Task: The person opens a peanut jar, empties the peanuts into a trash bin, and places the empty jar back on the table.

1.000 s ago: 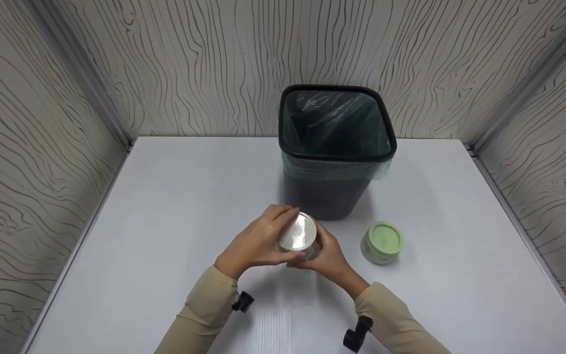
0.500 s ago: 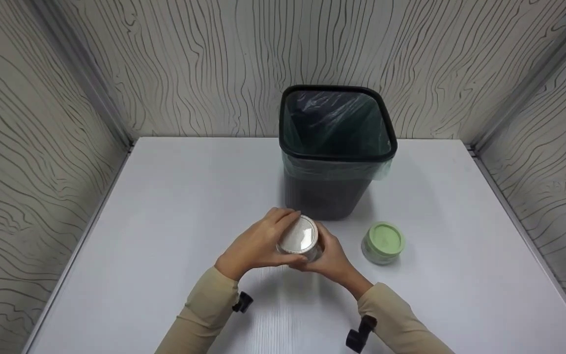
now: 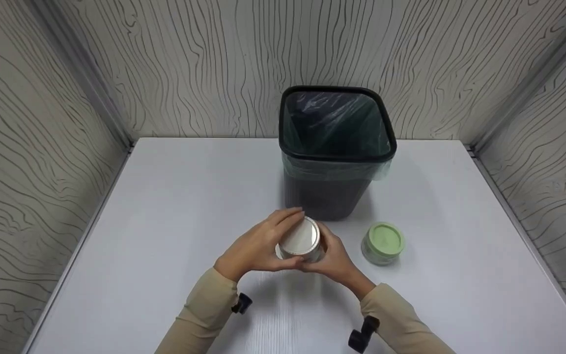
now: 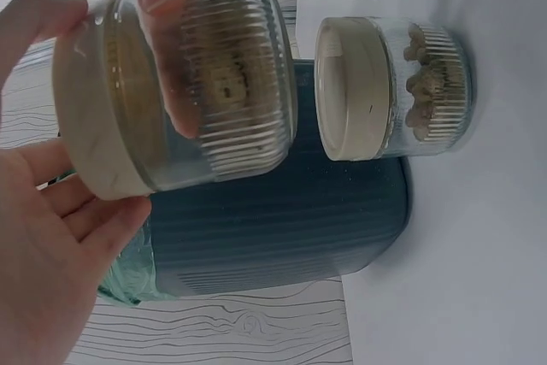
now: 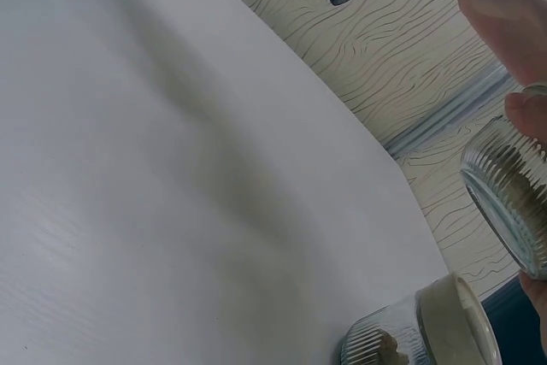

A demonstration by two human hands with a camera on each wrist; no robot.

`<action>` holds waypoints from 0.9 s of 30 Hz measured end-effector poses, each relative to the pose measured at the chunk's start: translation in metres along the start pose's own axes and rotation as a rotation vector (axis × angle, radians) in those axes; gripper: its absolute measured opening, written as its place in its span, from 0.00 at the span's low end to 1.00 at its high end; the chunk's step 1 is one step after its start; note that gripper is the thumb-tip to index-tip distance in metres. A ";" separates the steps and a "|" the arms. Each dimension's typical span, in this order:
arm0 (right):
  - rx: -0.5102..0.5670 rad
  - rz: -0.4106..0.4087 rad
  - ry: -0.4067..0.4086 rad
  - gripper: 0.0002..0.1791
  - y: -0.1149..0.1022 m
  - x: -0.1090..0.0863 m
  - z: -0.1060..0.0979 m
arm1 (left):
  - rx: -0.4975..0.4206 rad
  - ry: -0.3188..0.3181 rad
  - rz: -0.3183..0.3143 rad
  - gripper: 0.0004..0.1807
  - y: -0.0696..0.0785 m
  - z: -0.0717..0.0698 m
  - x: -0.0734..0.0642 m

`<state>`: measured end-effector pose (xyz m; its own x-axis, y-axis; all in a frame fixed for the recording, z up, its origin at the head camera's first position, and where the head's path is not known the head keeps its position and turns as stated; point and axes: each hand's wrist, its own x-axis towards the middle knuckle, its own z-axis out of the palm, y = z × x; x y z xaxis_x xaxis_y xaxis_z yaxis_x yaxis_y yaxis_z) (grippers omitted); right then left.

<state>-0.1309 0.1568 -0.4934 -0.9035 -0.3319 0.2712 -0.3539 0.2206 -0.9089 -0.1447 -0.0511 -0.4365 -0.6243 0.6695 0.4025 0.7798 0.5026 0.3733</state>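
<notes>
Between my hands is a ribbed glass jar with a pale beige lid (image 3: pixel 300 238), raised above the table. My left hand (image 3: pixel 258 246) grips it round the lid, thumb on the near side and fingers on the far side. From the right, my right hand (image 3: pixel 334 258) holds the glass body, and one of its fingers (image 4: pixel 162 14) crosses the glass in the left wrist view. Brownish contents (image 4: pixel 229 83) show through the ribs. A second beige-lidded jar (image 4: pixel 352 90) with brown clumps inside stands on the table, mostly hidden in the head view by the raised one.
To the right on the white table (image 3: pixel 460 275) stands a similar jar with a green lid (image 3: pixel 384 242). A dark bin (image 3: pixel 329 191) with a greenish liner is just beyond my hands. Patterned panels (image 3: pixel 204 64) close off the back and sides.
Both hands and the jar have shifted slightly toward me and to the right. The left fingers have moved a little along the lid. The green-lidded jar and the bin stay put.
</notes>
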 end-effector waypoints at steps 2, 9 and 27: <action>0.003 -0.004 -0.011 0.48 0.000 -0.001 -0.001 | -0.011 -0.013 0.000 0.42 0.001 0.000 0.000; 0.030 -0.011 -0.047 0.48 0.000 -0.002 -0.002 | -0.058 -0.037 0.005 0.41 0.003 0.002 0.000; -0.009 -0.060 -0.007 0.47 -0.006 -0.002 0.002 | -0.076 -0.034 -0.011 0.39 0.003 0.000 0.000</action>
<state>-0.1261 0.1546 -0.4888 -0.8788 -0.3510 0.3233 -0.4100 0.2086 -0.8879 -0.1423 -0.0497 -0.4355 -0.6295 0.6832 0.3701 0.7665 0.4678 0.4400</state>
